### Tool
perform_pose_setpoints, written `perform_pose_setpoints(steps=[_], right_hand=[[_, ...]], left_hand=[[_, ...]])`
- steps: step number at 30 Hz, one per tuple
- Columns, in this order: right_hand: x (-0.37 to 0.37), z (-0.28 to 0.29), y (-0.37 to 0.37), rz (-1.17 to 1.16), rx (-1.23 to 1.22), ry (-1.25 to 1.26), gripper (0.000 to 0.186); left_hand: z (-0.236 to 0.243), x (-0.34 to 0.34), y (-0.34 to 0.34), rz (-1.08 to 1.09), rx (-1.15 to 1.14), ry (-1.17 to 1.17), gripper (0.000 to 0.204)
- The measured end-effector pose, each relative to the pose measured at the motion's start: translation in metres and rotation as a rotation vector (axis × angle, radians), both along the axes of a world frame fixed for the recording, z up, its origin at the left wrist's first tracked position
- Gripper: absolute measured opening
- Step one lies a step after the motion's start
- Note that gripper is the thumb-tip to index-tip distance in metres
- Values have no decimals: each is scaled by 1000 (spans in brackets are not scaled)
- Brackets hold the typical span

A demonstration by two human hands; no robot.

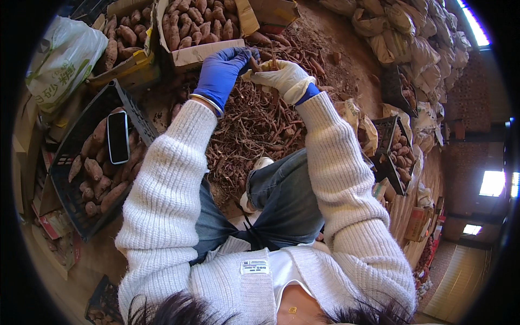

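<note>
Above the heap of cut roots, the left hand and right hand both close around one sweet potato. It looks firm, earthy and light, best held round its thick middle.

Blue rubbery glove – matt; cream glove cloth-like; cardboard box; black plastic crate.

a produce storeroom or sorting shed: stacked full sacks, cardboard boxes of sweet potatoes, black plastic crates, root trimmings on the floor.
</note>
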State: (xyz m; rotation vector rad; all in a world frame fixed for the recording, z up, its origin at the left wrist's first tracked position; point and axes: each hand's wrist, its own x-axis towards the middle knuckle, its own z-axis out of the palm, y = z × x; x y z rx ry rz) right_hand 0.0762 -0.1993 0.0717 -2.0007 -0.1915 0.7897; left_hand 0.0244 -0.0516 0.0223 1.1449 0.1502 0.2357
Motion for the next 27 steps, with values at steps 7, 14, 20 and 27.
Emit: perform_pose_setpoints(steps=[7, 14, 20, 27], right_hand=[[-2, 4, 2, 1, -96, 21, 36], [-8, 3, 3, -3, 35, 93, 27], [-2, 0, -4, 39, 134, 141, 28], [-10, 15, 5, 15, 7, 120, 26]], left_hand=[[8, -4, -1, 244, 742, -110, 20], [4, -4, 0, 440, 1054, -184, 20], [1, -3, -2, 475, 897, -84, 20], [-5, 2, 2, 191, 190, 124, 21]])
